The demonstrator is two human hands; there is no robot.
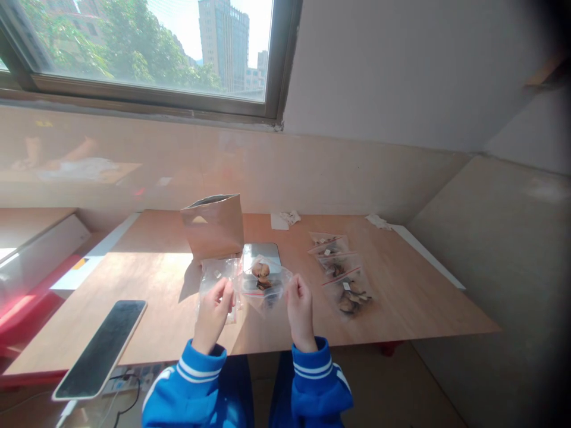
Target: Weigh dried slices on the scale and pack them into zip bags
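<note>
Plastic bag between both hands

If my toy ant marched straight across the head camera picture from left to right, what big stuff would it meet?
Phone → brown paper bag → flat silver-topped device → right hand → nearest filled clear bag on the right.

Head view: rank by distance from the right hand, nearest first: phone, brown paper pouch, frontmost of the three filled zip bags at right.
From the right hand:
1. Frontmost filled zip bag: just to its right, on the table.
2. Brown paper pouch: standing upright, back left.
3. Phone: far left, at the near side.
</note>
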